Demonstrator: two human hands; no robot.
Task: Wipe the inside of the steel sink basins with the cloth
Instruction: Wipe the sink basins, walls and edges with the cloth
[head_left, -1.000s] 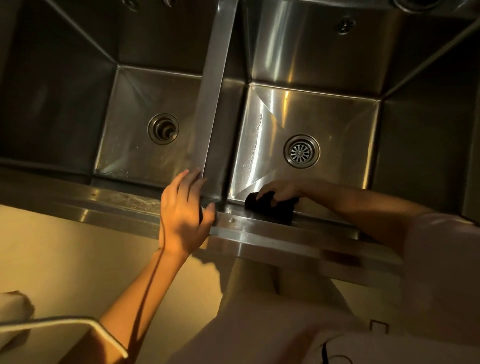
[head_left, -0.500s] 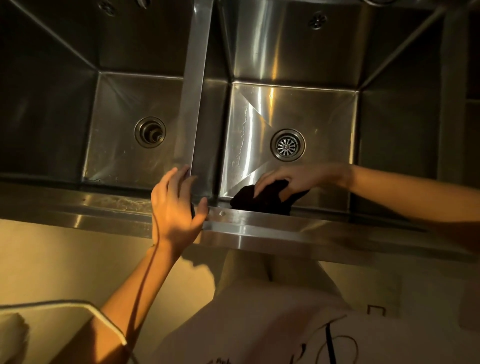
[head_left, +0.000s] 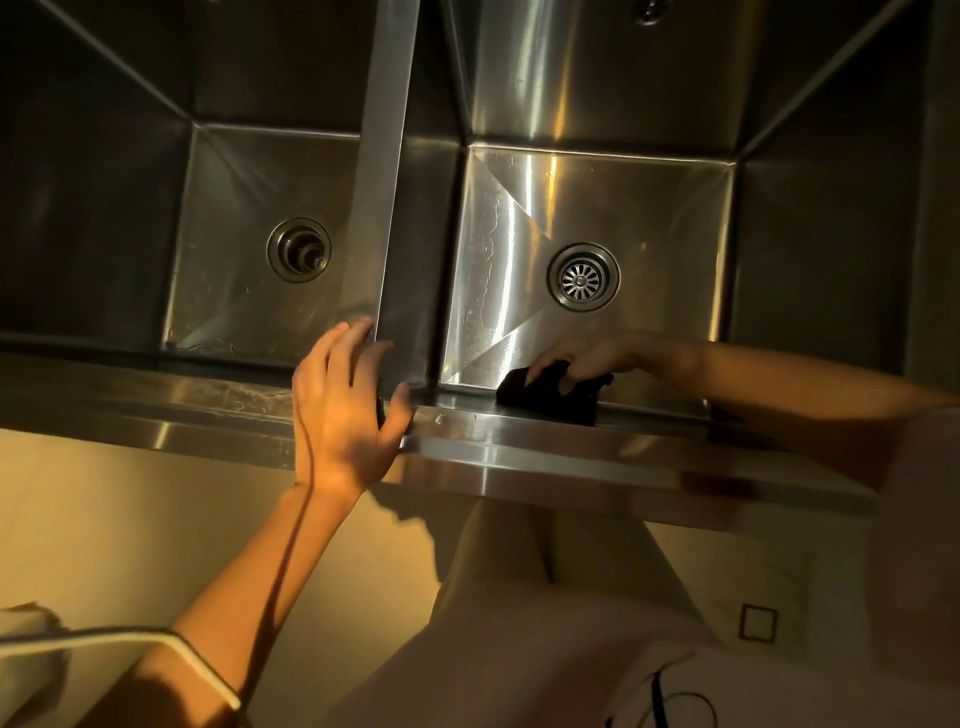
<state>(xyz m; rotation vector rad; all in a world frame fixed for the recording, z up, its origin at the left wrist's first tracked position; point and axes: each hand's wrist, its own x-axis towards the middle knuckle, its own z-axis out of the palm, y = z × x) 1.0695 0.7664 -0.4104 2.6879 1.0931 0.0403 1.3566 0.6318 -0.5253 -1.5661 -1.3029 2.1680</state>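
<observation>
While the left hand (head_left: 345, 410) lies spread and flat on the steel front rim (head_left: 545, 447), its fingers reaching up onto the near end of the divider (head_left: 387, 182) between the two basins and its thumb hooked over the rim's edge, the right hand (head_left: 582, 361) works down inside the right basin (head_left: 649, 208). That hand is curled around a dark cloth (head_left: 550, 392), fingers pressed down over it and bunching it against the basin floor where the floor meets the near wall, toward the near left corner. Part of the cloth sits behind the rim, so how much of it touches the wall is hard to tell. A round strainer drain (head_left: 583, 278) lies in the middle of the right basin floor, well apart from the cloth, and pale water streaks run down the floor's left side. In the left basin (head_left: 234, 234) a second drain (head_left: 298, 250) shows, with an open dark centre. Below the rim, a pale garment (head_left: 519, 649) and a light floor (head_left: 130, 519) fill the lower view.
</observation>
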